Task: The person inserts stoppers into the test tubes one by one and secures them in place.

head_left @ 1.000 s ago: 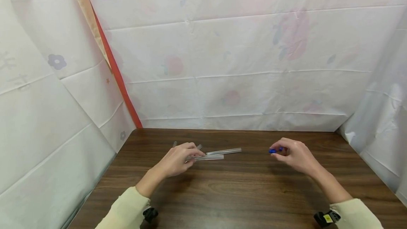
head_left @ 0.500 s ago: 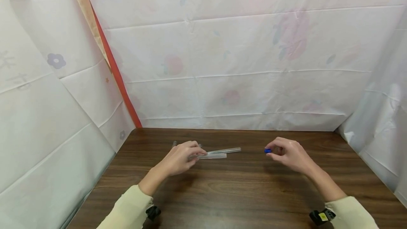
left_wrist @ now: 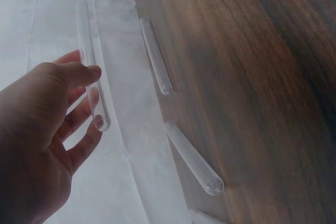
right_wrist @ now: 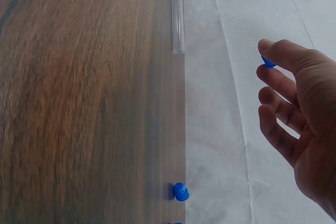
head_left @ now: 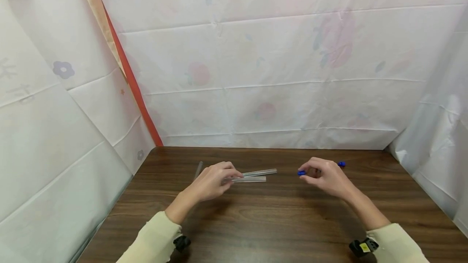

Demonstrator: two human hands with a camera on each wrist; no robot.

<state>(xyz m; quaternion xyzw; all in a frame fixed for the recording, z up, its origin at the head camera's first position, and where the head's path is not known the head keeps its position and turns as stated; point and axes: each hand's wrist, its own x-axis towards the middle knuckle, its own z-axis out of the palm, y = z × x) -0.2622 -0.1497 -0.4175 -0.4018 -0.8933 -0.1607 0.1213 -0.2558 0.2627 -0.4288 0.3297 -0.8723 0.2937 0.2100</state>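
My left hand (head_left: 211, 182) pinches a clear test tube (left_wrist: 92, 72) between thumb and fingers. The tube's rounded end lies by the lower fingers and its other end points toward my right hand. Held above the table at the right, my right hand (head_left: 324, 175) pinches a small blue stopper (head_left: 301, 173) between thumb and forefinger. In the right wrist view most of that stopper (right_wrist: 269, 62) is hidden by the fingertips. Beyond the left hand another test tube (head_left: 260, 172) lies on the table. The left wrist view shows a further tube (left_wrist: 195, 158) lying nearer.
A loose blue stopper (head_left: 341, 164) lies on the dark wood table (head_left: 270, 222) behind my right hand. Part of a tube (head_left: 198, 170) shows left of my left hand. White printed sheeting (head_left: 292, 72) hangs along the table's back and sides.
My right hand has moved left with the blue stopper, uncovering another stopper behind it. My left hand has shifted slightly right with its test tube, so the two hands are closer together.
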